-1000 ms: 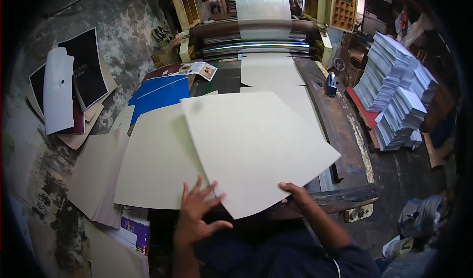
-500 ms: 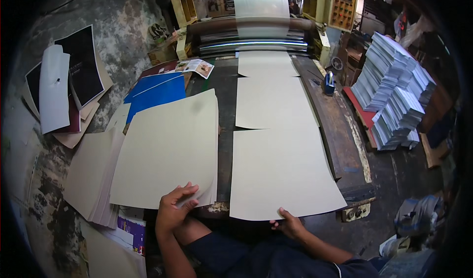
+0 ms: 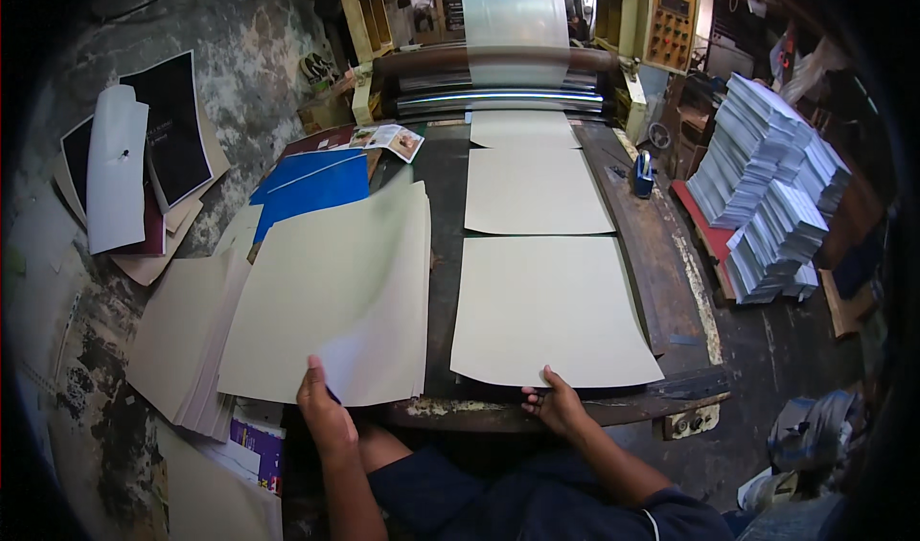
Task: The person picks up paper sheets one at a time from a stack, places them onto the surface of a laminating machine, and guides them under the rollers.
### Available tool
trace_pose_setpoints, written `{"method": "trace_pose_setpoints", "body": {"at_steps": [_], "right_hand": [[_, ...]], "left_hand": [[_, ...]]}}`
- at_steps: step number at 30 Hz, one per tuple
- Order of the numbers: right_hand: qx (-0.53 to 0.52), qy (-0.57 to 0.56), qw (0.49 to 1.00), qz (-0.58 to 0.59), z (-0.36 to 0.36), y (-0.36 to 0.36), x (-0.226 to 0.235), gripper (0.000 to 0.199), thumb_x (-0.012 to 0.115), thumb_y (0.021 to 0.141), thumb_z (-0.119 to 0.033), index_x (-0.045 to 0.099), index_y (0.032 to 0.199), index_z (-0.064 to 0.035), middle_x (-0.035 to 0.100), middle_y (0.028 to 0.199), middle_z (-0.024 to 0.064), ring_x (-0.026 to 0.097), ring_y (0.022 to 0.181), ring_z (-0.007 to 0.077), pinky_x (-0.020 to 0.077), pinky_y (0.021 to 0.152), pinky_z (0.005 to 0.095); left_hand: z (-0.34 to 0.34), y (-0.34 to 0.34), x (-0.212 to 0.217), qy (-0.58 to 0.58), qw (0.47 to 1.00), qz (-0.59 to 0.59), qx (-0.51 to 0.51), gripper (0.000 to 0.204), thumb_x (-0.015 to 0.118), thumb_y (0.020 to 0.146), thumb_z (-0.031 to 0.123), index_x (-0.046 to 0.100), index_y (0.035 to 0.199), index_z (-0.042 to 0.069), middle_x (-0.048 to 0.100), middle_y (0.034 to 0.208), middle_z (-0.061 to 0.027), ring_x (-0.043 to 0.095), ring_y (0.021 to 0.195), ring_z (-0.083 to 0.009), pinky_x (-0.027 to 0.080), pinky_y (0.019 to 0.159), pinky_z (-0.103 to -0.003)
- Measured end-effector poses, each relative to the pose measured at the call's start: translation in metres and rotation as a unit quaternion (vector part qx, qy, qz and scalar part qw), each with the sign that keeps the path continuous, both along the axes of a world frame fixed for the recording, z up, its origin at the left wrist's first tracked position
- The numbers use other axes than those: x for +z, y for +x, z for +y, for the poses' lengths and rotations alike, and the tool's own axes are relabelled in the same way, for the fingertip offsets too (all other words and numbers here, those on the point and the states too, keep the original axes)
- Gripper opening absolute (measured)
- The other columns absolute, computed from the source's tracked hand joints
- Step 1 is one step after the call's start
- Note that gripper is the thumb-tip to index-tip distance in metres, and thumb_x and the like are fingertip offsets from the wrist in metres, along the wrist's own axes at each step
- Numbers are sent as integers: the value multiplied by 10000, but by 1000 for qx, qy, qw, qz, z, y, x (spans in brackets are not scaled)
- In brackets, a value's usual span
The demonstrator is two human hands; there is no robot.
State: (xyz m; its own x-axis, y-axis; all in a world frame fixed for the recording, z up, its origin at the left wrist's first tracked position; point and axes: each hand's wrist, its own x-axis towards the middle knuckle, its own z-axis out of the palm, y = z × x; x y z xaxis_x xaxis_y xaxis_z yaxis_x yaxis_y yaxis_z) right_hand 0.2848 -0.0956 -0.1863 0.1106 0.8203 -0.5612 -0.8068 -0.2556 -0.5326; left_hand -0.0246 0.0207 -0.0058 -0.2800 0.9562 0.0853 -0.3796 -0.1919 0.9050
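Note:
On the left of the table lies a stack of large cream paper sheets (image 3: 307,292). My left hand (image 3: 328,416) grips the top sheet (image 3: 383,354) at its front edge, thumb uppermost, and that sheet bends up in a curve. To the right, a row of cream sheets runs to the rollers; the nearest sheet (image 3: 551,311) lies almost flat. My right hand (image 3: 558,407) is at this sheet's front edge, thumb over the top and fingers curled below. How firmly it pinches is hard to see.
A roller machine (image 3: 498,100) with clear film stands at the back, its control panel (image 3: 668,14) at upper right. Blue sheets (image 3: 311,188) lie behind the stack. White paper piles (image 3: 767,167) stand far right, beside a blue tape dispenser (image 3: 643,174). More cream sheets (image 3: 182,330) lean at left.
The sheets on the right have moved away toward the rollers, and my right hand has followed slightly. My left hand has taken hold of the stack's top sheet, which now curls up.

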Motion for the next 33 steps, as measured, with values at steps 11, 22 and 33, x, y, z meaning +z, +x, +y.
{"method": "trace_pose_setpoints", "body": {"at_steps": [11, 22, 33], "right_hand": [[-101, -80, 992, 11, 15, -5, 20, 693, 431, 963, -548, 247, 1469, -111, 574, 1244, 146, 587, 876, 225, 515, 823, 427], [42, 92, 993, -53, -40, 21, 62, 497, 648, 860, -283, 483, 1248, -19, 591, 1058, 110, 594, 866, 201, 482, 694, 338], [59, 23, 995, -76, -100, -10, 11, 366, 553, 959, -364, 549, 1070, -15, 622, 854, 116, 543, 657, 170, 491, 682, 333]], "left_hand": [[-32, 26, 16, 261, 832, 483, -82, 331, 522, 987, 294, 650, 794, 56, 719, 826, -75, 688, 868, -250, 287, 1095, -519], [-39, 21, 26, 346, 720, 521, -300, 338, 713, 803, 487, 750, 956, 188, 706, 1109, -34, 509, 1296, -310, 98, 1164, -566], [4, -13, 3, 187, 798, 511, -260, 544, 879, 636, 304, 696, 1101, 88, 693, 1167, -89, 571, 1234, -318, 307, 1107, -506]]}}
